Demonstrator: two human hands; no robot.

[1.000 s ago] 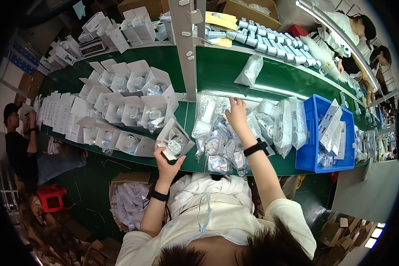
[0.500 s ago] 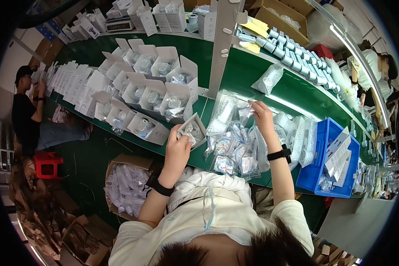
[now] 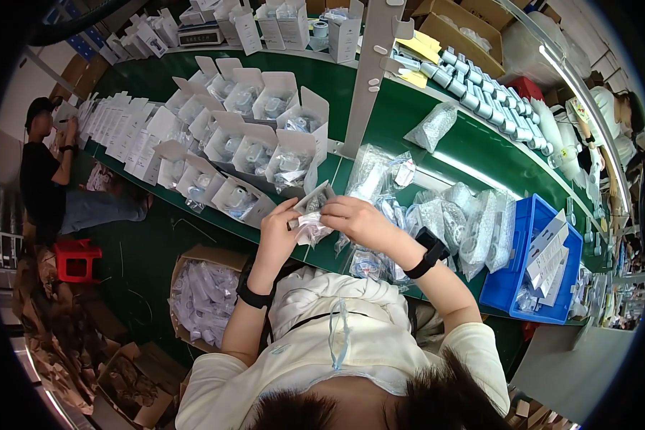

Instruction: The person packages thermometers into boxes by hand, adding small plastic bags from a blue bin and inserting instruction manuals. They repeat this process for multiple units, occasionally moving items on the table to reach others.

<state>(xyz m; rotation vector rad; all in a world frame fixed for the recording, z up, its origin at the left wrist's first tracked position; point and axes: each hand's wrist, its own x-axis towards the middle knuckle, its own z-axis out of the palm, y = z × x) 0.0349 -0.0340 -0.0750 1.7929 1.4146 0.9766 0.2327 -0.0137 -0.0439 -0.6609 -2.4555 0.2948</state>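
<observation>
Both hands meet just above the near edge of the green table (image 3: 380,143), clamped on the same things: the left hand (image 3: 279,228) grips a small open white box (image 3: 309,201) from its left side, and the right hand (image 3: 358,221) closes over the box's right edge while pinching a clear plastic bag (image 3: 309,231) that hangs just under the box. What the bag holds is too small to tell, though it looks like a pale, crumpled part. Each wrist wears a black band. Just right of the hands lies a heap of similar clear bags (image 3: 437,215), touching one another and spreading toward a blue bin (image 3: 512,283) that holds flat white packets. To the left of the hands, rows of open white boxes (image 3: 265,136) stand close together with their flaps up, each with a bagged item inside. A white post (image 3: 369,72) rises from the table behind them. On the floor by the person's left side sits a cardboard carton (image 3: 204,301) filled with more clear bags. Farther left, another person (image 3: 46,172) in a dark shirt sits at the same table beside a red stool (image 3: 75,258).
</observation>
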